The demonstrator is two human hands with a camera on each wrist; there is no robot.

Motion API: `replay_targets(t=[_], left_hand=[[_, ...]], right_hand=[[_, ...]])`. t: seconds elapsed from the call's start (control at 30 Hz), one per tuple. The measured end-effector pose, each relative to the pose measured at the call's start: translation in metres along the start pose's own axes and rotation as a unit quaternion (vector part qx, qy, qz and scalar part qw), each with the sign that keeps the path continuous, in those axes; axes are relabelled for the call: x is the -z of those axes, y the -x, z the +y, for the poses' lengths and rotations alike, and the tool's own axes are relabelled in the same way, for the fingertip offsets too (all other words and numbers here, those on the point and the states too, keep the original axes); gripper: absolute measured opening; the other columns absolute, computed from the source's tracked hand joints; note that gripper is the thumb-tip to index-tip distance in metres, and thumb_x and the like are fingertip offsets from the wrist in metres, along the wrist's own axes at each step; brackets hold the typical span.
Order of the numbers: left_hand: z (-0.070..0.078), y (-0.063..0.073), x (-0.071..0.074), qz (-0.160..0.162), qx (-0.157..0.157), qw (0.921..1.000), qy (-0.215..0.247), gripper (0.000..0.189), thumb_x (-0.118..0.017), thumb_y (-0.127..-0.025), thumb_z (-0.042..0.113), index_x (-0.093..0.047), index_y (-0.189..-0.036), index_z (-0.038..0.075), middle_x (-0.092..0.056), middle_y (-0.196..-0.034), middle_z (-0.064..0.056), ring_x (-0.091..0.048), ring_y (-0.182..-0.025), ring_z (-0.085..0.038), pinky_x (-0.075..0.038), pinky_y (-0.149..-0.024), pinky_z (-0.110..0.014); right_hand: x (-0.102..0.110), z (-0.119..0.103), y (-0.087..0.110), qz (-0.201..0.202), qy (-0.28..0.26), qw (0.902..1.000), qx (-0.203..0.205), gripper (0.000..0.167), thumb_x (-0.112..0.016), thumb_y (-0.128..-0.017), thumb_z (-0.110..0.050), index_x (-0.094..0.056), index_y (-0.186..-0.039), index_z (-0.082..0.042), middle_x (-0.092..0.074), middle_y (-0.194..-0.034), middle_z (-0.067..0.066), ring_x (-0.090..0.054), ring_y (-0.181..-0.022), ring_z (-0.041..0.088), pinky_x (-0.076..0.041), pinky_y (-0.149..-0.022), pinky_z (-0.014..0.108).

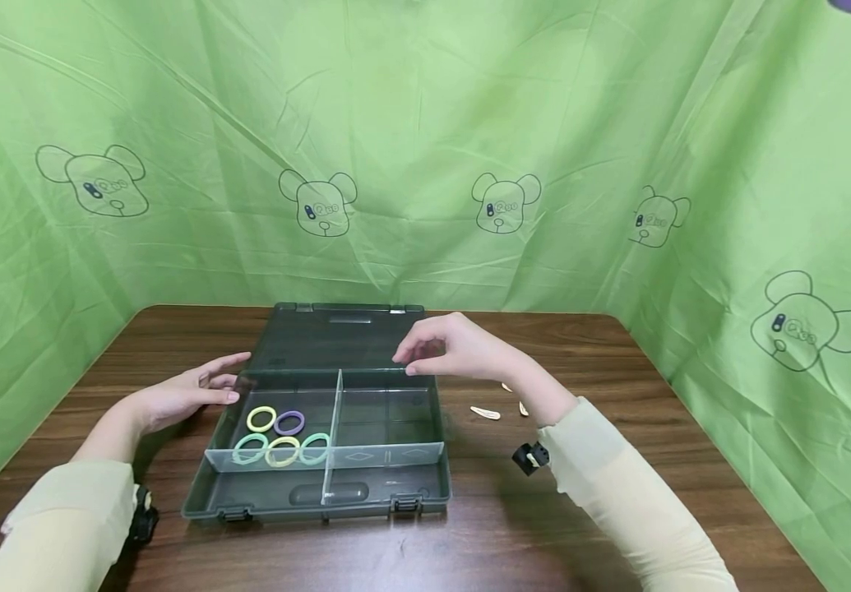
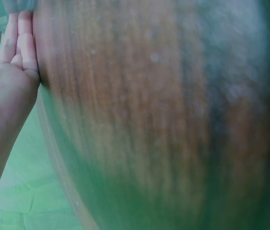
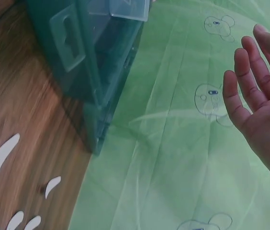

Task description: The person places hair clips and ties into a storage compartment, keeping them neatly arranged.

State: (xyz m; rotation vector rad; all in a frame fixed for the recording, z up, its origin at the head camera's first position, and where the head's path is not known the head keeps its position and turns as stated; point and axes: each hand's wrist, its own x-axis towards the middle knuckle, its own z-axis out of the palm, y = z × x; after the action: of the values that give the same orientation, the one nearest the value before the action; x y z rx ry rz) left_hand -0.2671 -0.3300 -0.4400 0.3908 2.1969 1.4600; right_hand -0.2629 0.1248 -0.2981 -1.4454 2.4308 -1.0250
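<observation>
An opened translucent grey compartment box (image 1: 388, 497) stands on the table with its lid (image 1: 336, 337) laid back. Several ring-shaped hair ties lie in its back left compartment, among them a purple one (image 1: 289, 413), a yellow one (image 1: 261, 409) and a green one (image 1: 251, 438). My left hand (image 1: 177, 399) rests at the box's left side, thumb by the rim, fingers extended; in the left wrist view its fingers (image 2: 27, 45) look nearly straight. Over the back right compartment hovers my right hand (image 1: 458, 349), fingers loosely bent, nothing visible between them.
Several pale hair clips (image 1: 485, 413) lie on the wooden table (image 1: 410, 551) to the right of the box, partly behind my right forearm. Clear dividers (image 1: 388, 455) split the box into compartments. A green cloth (image 1: 410, 99) with bear outlines hangs around the table's back and sides.
</observation>
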Motion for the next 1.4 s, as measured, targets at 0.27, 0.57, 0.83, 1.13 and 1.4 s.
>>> replay_targets(t=[0.27,0.57,0.83,1.13,1.4], left_hand=[[0.003,0.0,0.0,-0.003,0.0,0.9999,-0.016,0.075,-0.055,-0.095,0.017,-0.007,-0.152,0.013,-0.035,-0.142,-0.026,-0.046,-0.117,-0.006,-0.024,-0.103,-0.049],[0.0,-0.001,0.0,0.001,0.002,1.0,0.001,0.076,-0.056,-0.094,0.017,-0.008,-0.152,0.015,-0.03,-0.144,-0.027,-0.041,-0.118,-0.008,-0.016,-0.105,-0.059],[-0.002,-0.001,0.001,-0.001,-0.001,1.0,-0.001,0.075,-0.055,-0.094,0.015,-0.007,-0.152,0.014,-0.031,-0.144,-0.028,-0.043,-0.119,-0.009,-0.017,-0.105,-0.059],[-0.001,-0.001,0.002,0.002,-0.001,0.9999,-0.011,0.075,-0.056,-0.094,0.016,-0.008,-0.152,0.015,-0.036,-0.142,-0.024,-0.047,-0.117,-0.008,-0.024,-0.104,-0.051],[-0.001,-0.002,0.001,0.003,0.001,0.9999,-0.009,0.075,-0.056,-0.094,0.017,-0.008,-0.152,0.016,-0.034,-0.143,-0.025,-0.046,-0.116,-0.006,-0.021,-0.104,-0.054]], right_hand=[[0.012,0.011,0.023,0.02,0.024,0.9995,-0.011,0.014,-0.073,-0.084,-0.018,-0.071,-0.097,-0.023,-0.068,-0.092,-0.007,-0.06,-0.08,0.008,-0.05,-0.076,0.029],[0.017,0.028,0.048,0.041,0.075,0.9961,-0.023,0.014,-0.073,-0.084,-0.018,-0.071,-0.096,-0.024,-0.068,-0.091,-0.009,-0.06,-0.082,0.007,-0.049,-0.072,0.025],[0.009,0.053,0.066,0.056,0.106,0.9917,-0.044,0.014,-0.074,-0.082,-0.017,-0.071,-0.095,-0.021,-0.07,-0.093,-0.006,-0.064,-0.084,0.012,-0.05,-0.075,0.027],[0.0,0.078,0.086,0.065,0.109,0.9891,-0.076,0.016,-0.073,-0.08,-0.008,-0.071,-0.095,-0.014,-0.07,-0.092,-0.001,-0.064,-0.086,0.019,-0.05,-0.077,0.039],[-0.011,0.106,0.098,0.053,0.135,0.9867,-0.074,0.016,-0.074,-0.078,-0.004,-0.071,-0.093,-0.006,-0.068,-0.09,0.001,-0.064,-0.083,0.019,-0.051,-0.074,0.042]])
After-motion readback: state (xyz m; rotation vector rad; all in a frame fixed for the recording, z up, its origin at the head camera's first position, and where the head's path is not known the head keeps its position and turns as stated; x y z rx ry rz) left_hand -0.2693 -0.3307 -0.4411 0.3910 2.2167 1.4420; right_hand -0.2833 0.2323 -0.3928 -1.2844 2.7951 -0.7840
